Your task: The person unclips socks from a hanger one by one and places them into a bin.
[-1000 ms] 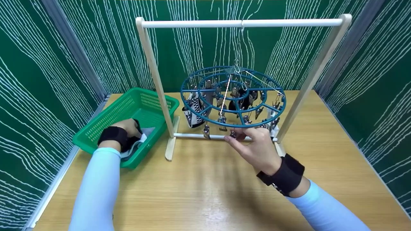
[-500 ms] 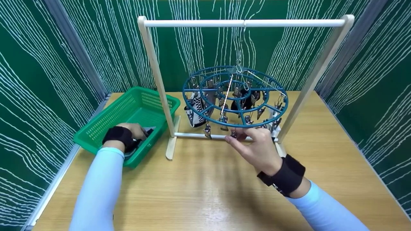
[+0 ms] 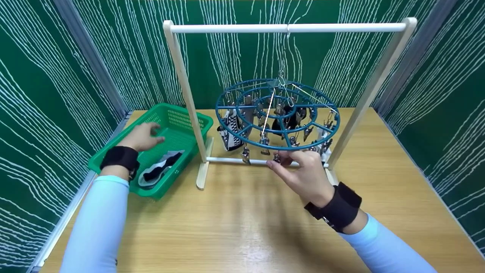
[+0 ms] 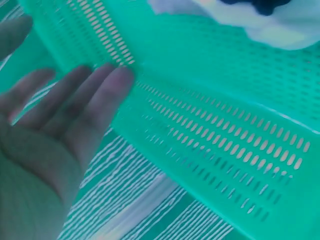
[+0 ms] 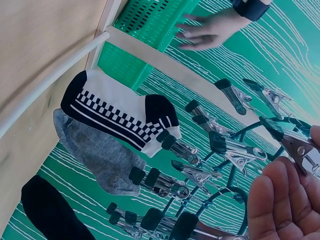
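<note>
My left hand (image 3: 141, 136) hovers over the left part of the green basket (image 3: 178, 180), its fingers loosely extended and holding nothing. Below and beside it, grey, white and black socks (image 3: 161, 169) lie in the basket. With thumb and fingers, my right hand (image 3: 303, 174) pinches a metal clip (image 5: 295, 145) at the front rim of the round blue clip hanger (image 3: 254, 144). Clipped to this hanger are a checkered black-and-white sock (image 5: 117, 112), a grey sock (image 5: 97, 152) and a black sock (image 5: 52, 210). Something white (image 3: 323, 138) hangs at its right side.
A wooden stand (image 3: 177, 68) with a white top bar (image 3: 227, 28) carries the hanger. Its left leg stands close beside the basket. Several other clips dangle around the rings. Green patterned walls (image 3: 447, 113) enclose the wooden table (image 3: 235, 227).
My left hand has come up off the socks and moved left and away, its fingers loosening; the socks beneath are now visible. My right hand stays at the same clip.
</note>
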A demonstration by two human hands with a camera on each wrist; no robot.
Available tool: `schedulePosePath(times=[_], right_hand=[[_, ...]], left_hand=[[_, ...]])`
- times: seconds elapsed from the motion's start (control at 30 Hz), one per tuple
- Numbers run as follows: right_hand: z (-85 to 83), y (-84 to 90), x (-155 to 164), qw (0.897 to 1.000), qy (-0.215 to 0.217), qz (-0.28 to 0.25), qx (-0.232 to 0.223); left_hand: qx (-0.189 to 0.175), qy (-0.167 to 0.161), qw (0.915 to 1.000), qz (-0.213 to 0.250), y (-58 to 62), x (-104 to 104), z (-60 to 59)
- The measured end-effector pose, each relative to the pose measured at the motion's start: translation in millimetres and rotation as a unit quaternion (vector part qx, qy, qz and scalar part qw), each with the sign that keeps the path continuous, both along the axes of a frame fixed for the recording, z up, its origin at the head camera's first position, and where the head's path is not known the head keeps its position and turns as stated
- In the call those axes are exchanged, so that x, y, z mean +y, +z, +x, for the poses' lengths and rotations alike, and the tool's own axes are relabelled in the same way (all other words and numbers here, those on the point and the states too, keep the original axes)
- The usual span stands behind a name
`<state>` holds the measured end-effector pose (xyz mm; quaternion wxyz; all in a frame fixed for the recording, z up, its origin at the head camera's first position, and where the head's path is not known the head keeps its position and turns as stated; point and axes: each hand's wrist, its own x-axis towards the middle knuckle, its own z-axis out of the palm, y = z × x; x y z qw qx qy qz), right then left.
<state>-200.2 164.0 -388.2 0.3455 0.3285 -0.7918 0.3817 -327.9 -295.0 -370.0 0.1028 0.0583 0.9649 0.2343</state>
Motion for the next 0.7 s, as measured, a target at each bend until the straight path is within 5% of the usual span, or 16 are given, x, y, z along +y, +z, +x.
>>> schedulePosePath(times=[0.17,0.3,0.53,0.7], right_hand=[[0.1,0.0,0,1.000,-0.001,0.001,0.003],[0.3,0.3,0,1.000,0.002,-0.001,-0.003],[-0.4,0.3,0,1.000,0.008,-0.005,-0.008],[-0.5,-0.4,0,1.000,0.004,-0.004,-0.012]], left_hand=[[0.090,0.023,0.9941,0.056,23.5,10,9.5],[0.182,0.022,0.9808,0.067,40.2,30,21.5],[0.352,0.031,0.9320,0.080,64.2,72,44.9],[0.416,-0.010,0.9064,0.076,74.2,102,62.8]])
